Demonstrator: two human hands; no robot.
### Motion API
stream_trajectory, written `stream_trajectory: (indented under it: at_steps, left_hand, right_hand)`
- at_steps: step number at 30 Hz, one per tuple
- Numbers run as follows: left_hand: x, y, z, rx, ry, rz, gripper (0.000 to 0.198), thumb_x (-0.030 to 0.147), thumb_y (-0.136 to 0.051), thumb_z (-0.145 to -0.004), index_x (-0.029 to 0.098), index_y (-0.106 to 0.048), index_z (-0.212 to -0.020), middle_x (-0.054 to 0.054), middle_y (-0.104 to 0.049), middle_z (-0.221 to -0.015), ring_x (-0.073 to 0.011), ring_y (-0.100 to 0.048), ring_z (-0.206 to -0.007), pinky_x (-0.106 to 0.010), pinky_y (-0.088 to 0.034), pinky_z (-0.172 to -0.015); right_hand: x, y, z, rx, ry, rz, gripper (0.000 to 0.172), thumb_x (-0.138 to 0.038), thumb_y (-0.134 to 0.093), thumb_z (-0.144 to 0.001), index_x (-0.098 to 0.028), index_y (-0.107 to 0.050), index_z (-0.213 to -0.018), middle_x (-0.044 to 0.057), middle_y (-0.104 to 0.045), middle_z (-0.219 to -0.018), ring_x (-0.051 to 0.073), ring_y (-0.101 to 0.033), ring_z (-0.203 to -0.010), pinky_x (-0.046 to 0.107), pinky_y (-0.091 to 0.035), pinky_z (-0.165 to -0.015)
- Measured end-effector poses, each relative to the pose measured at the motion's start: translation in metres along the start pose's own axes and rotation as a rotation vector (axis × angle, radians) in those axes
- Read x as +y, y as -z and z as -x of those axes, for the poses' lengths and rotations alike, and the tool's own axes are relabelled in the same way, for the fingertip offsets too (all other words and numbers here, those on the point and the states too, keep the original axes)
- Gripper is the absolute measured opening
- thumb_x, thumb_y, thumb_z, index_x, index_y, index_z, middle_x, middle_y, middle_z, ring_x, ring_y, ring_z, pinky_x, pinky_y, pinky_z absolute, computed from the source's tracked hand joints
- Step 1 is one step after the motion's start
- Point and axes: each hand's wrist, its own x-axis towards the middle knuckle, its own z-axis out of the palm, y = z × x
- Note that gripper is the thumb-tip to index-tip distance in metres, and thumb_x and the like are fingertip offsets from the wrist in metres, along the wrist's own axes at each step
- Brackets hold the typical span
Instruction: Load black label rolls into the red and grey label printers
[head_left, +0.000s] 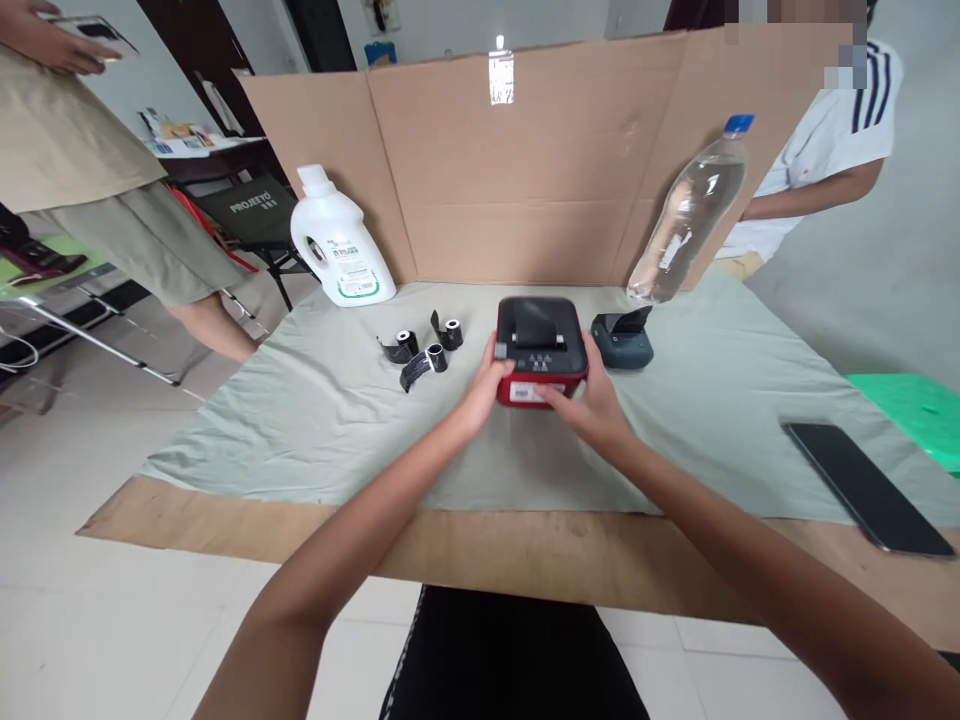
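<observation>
Both hands grip a small red and black printer (541,378) in the middle of the table. A dark strip sticks out of its top, and a white label is on its near red side. My left hand (484,390) is closed on its left side, thumb at the front edge. On the opposite side, my right hand (596,405) holds it with the thumb across the label. Whether its base touches the cloth I cannot tell. Just right of it sits a smaller dark printer (624,342) with a black strip in it. Several small black rolls (435,357) lie to the left.
A white jug (341,245) stands back left; a clear bottle with a blue cap (694,215) stands back right. Behind them rises a cardboard screen (525,160). A dark phone (862,480) lies on the right of the green cloth (315,430). People stand at both sides.
</observation>
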Motion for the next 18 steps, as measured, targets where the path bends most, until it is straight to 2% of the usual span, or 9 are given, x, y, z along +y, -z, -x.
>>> stream_trajectory:
  at_steps: [2, 4, 7, 11, 15, 17, 18]
  left_hand:
    - [0.009, 0.004, -0.046, 0.028, -0.024, 0.055, 0.070, 0.029, -0.056, -0.085, 0.025, -0.047, -0.153, -0.002, -0.069, -0.140, -0.0305, -0.060, -0.139, -0.052, -0.040, -0.125]
    - [0.011, 0.009, -0.085, 0.060, -0.018, 0.099, 0.063, 0.027, -0.054, -0.084, 0.023, -0.051, -0.147, -0.001, -0.072, -0.132, -0.0277, -0.065, -0.131, -0.050, -0.042, -0.124]
    - [0.001, 0.014, -0.123, 0.085, 0.025, 0.131, 0.049, 0.027, -0.053, -0.084, 0.019, -0.060, -0.132, -0.003, -0.076, -0.122, -0.0263, -0.070, -0.122, -0.045, -0.046, -0.119]
    - [-0.022, 0.016, -0.141, 0.101, 0.041, 0.148, 0.039, 0.027, -0.053, -0.083, 0.019, -0.063, -0.120, -0.004, -0.077, -0.115, -0.0253, -0.072, -0.115, -0.043, -0.050, -0.115]
    - [-0.034, 0.010, -0.144, 0.128, 0.096, 0.151, 0.041, 0.034, -0.056, -0.085, 0.019, -0.062, -0.123, -0.005, -0.078, -0.113, -0.0269, -0.074, -0.113, -0.046, -0.051, -0.113]
    - [-0.037, 0.008, -0.139, 0.113, 0.099, 0.154, 0.049, 0.043, -0.055, -0.089, 0.019, -0.059, -0.132, -0.008, -0.076, -0.126, -0.0293, -0.069, -0.128, -0.049, -0.048, -0.117]
    - [-0.038, 0.007, -0.133, 0.102, 0.082, 0.145, 0.055, 0.048, -0.052, -0.092, 0.020, -0.055, -0.139, -0.010, -0.071, -0.138, -0.0299, -0.061, -0.140, -0.050, -0.044, -0.122]
  right_hand:
    - [0.014, -0.013, -0.040, 0.055, 0.028, -0.041, 0.098, -0.045, -0.077, -0.078, -0.020, -0.034, -0.163, 0.017, -0.050, -0.161, 0.035, -0.049, -0.149, 0.054, -0.037, -0.126]
    - [0.034, -0.027, -0.078, 0.041, 0.010, -0.083, 0.102, -0.044, -0.078, -0.076, -0.017, -0.031, -0.163, 0.018, -0.049, -0.162, 0.033, -0.051, -0.147, 0.052, -0.038, -0.124]
    - [0.063, -0.041, -0.118, -0.015, -0.016, -0.131, 0.110, -0.046, -0.080, -0.073, -0.015, -0.026, -0.164, 0.020, -0.047, -0.163, 0.030, -0.052, -0.147, 0.048, -0.039, -0.124]
    - [0.089, -0.045, -0.134, -0.057, -0.013, -0.165, 0.115, -0.050, -0.083, -0.070, -0.013, -0.026, -0.163, 0.022, -0.046, -0.163, 0.030, -0.052, -0.147, 0.047, -0.040, -0.123]
    - [0.096, -0.048, -0.130, -0.043, -0.038, -0.194, 0.113, -0.047, -0.081, -0.071, -0.011, -0.025, -0.162, 0.023, -0.050, -0.160, 0.029, -0.054, -0.143, 0.048, -0.040, -0.123]
    - [0.091, -0.048, -0.126, -0.028, -0.091, -0.146, 0.111, -0.045, -0.081, -0.072, -0.011, -0.026, -0.162, 0.023, -0.049, -0.160, 0.031, -0.051, -0.145, 0.052, -0.038, -0.123]
    - [0.088, -0.046, -0.122, -0.011, -0.124, -0.104, 0.110, -0.044, -0.080, -0.072, -0.012, -0.027, -0.162, 0.023, -0.048, -0.161, 0.032, -0.049, -0.146, 0.055, -0.037, -0.124]
